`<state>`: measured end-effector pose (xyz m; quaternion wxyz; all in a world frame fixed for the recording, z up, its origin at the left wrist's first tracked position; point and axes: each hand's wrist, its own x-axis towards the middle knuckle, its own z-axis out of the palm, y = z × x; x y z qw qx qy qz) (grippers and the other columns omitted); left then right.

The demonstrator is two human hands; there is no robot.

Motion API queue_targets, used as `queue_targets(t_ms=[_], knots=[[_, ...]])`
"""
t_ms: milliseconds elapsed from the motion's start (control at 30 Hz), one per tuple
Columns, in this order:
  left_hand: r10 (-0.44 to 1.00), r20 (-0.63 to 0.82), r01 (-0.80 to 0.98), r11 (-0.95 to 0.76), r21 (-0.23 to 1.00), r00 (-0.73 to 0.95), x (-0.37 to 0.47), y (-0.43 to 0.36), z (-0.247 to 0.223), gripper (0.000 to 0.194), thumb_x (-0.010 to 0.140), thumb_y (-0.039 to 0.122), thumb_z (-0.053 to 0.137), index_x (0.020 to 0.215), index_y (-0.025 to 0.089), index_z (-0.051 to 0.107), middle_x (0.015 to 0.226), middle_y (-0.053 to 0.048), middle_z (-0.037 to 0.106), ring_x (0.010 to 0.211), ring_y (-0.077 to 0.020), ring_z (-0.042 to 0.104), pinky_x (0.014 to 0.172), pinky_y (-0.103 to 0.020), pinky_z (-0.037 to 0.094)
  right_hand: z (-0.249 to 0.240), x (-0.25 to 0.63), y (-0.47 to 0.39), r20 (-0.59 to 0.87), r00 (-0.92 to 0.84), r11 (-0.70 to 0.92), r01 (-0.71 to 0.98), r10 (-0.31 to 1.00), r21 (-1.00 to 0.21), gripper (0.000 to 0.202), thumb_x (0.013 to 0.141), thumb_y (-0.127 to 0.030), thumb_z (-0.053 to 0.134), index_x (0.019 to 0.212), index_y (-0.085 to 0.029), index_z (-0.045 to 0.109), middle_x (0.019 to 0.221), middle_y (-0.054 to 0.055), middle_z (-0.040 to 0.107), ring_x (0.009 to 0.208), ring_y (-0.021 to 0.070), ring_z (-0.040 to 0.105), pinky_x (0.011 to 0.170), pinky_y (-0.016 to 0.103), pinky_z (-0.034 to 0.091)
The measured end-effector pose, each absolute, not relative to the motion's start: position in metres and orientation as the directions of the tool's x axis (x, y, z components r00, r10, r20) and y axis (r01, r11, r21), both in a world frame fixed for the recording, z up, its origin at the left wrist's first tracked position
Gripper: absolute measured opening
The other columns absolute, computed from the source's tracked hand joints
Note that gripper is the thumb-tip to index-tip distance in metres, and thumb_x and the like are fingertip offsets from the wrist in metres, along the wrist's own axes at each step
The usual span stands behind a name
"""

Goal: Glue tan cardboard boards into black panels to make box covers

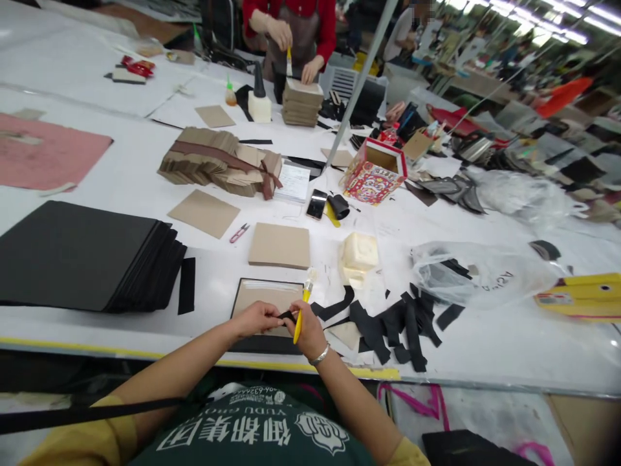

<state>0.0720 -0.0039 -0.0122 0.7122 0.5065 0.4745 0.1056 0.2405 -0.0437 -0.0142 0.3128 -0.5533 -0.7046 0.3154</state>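
Observation:
My left hand (258,319) pinches one end of a small black strip (288,316). The fingers of my right hand (311,333) are closed at the strip's other end, and that same hand grips a yellow-handled glue brush (305,303), bristles pointing up and away from me. Under both hands a beige board (264,292) lies on a black sheet (266,345); a shiny wet-looking streak runs along the board's far edge. Just beyond it sits a stack of beige boards (279,244). Right of that stands a cream-coloured glue container (359,251).
Black offcuts (388,323) spread to the right beside a clear plastic bag (485,272). A thick pile of black sheets (82,255) lies left, near pink-handled thread snips (239,233). A phone (317,204) and red box (376,171) lie farther back. Across the table a person (295,39) brushes stacked boards.

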Motion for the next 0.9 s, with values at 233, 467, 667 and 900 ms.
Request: queue_targets(t_ms=[233, 467, 667, 900], knots=[[0.816, -0.478, 0.150, 0.455, 0.878, 0.326, 0.064, -0.004, -0.020, 0.036, 0.065, 0.046, 0.060, 0.078, 0.013, 0.063, 0.051, 0.004, 0.047, 0.046, -0.0065, 0.039, 0.045, -0.019, 0.033, -0.021, 0.264, -0.046, -0.098, -0.261, 0.114, 0.688, 0.960, -0.716, 0.032, 0.075, -0.024, 0.055, 0.103, -0.019, 0.042, 0.090, 0.004, 0.057, 0.075, 0.0154, 0.059, 0.068, 0.026, 0.047], [0.791, -0.589, 0.050, 0.589, 0.806, 0.168, 0.058, -0.006, -0.042, 0.033, 0.059, 0.046, 0.065, 0.068, 0.014, 0.058, 0.047, 0.007, 0.043, 0.042, -0.0058, 0.038, 0.043, -0.018, 0.033, -0.034, 0.352, -0.074, -0.133, 0.004, -0.076, 0.840, 0.991, -0.537, 0.018, 0.083, -0.028, 0.045, 0.097, -0.016, 0.047, 0.077, 0.004, 0.062, 0.062, 0.0150, 0.060, 0.060, 0.025, 0.045], [0.800, -0.576, 0.040, 0.578, 0.815, 0.170, 0.057, -0.018, -0.049, 0.028, 0.062, 0.040, 0.065, 0.075, 0.016, 0.059, 0.051, 0.006, 0.050, 0.043, -0.0059, 0.043, 0.044, -0.018, 0.038, -0.018, 0.330, -0.058, 0.164, -0.042, 0.129, 0.818, 0.985, -0.561, 0.022, 0.081, -0.030, 0.050, 0.099, -0.017, 0.048, 0.092, 0.009, 0.062, 0.087, 0.0193, 0.059, 0.078, 0.033, 0.046], [0.799, -0.579, -0.209, 0.601, 0.771, 0.163, 0.042, -0.011, -0.032, 0.024, 0.063, 0.028, 0.068, 0.081, 0.014, 0.059, 0.059, 0.001, 0.061, 0.054, -0.0095, 0.057, 0.057, -0.022, 0.050, -0.026, 0.250, -0.028, 0.207, -0.340, 0.384, 0.624, 0.918, -0.681, 0.025, 0.076, -0.030, 0.055, 0.095, -0.017, 0.045, 0.089, 0.008, 0.058, 0.084, 0.0187, 0.058, 0.073, 0.032, 0.048]])
